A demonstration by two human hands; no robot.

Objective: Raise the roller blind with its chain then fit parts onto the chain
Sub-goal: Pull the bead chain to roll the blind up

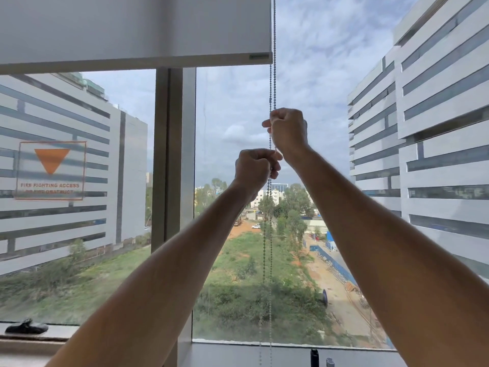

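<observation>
A dark thing [26,327] lies on the window sill [60,333] at the left. The roller blind [132,30] is rolled high up on the window. The left hand [255,169] grips the bead chain [268,234]. Just above it, the right hand [288,131] grips the chain too. The chain hangs down from the blind's right edge, past both hands.
</observation>
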